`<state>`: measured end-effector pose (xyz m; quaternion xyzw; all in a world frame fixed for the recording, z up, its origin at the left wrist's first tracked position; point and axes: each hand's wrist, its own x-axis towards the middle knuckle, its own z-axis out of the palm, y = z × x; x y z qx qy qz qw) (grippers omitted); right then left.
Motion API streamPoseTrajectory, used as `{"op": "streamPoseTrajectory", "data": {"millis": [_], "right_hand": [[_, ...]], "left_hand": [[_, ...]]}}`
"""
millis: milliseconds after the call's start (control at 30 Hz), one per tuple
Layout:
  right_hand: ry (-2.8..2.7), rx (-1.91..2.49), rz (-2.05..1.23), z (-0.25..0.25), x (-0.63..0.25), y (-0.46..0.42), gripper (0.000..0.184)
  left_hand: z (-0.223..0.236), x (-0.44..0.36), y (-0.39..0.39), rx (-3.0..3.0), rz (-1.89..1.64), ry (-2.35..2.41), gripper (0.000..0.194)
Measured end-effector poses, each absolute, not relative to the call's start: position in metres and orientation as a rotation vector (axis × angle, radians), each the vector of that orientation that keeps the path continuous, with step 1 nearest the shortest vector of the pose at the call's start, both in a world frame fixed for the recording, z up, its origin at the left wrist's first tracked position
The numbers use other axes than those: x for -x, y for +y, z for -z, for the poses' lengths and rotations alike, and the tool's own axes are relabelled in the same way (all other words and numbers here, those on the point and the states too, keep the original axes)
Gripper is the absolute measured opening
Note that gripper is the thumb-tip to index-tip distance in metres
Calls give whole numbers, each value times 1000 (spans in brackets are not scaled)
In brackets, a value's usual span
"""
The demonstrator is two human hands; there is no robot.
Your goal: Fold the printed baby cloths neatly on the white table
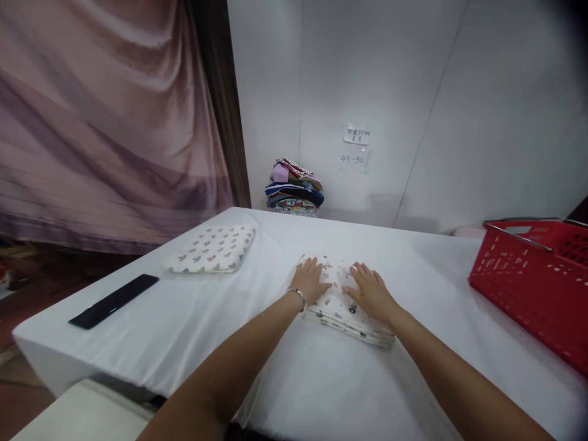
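A folded white cloth (340, 306) with small printed figures lies in several layers on the white-covered table (285, 380). My left hand (310, 280) rests flat on its left part, fingers stretched out, with a silver bracelet (298, 296) at the wrist. Across from it, my right hand (371, 291) is spread on the cloth's right part. Both palms press on the top layer, and neither hand grips it. Some of the cloth's print is hidden under the hands. Farther left on the table sits a second folded cloth (212, 250), white with grey and red shapes.
A flat black object (114, 300) lies near the table's left edge. At the right stands a red plastic basket (528, 282) with a metal handle. Behind the table are a stack of folded fabrics (294, 190) and a white wall with paper notes (354, 160). A pink curtain (105, 110) hangs at left.
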<state>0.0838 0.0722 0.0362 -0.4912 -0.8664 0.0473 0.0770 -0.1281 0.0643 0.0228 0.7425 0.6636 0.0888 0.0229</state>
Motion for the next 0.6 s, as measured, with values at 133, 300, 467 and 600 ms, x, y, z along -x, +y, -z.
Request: {"op": "streamPoseTrajectory", "data": {"millis": [133,300,467,600], "right_hand": [[-2609,1604,-80,-3,-87,90,66],[-2588,1584,-71,15,-93,90,66],[-2576,1553,-182,2,-91,91,63],[-2369,1629,-237,-1,-102,103,61]], "left_hand": [[-1,146,74,-2163,-137,2090,80],[5,151,73,-2169,-180,2070,80],[0,150,74,-2129,-285,2047,73],[-13,161,81,-1914,-504,2157,62]]}}
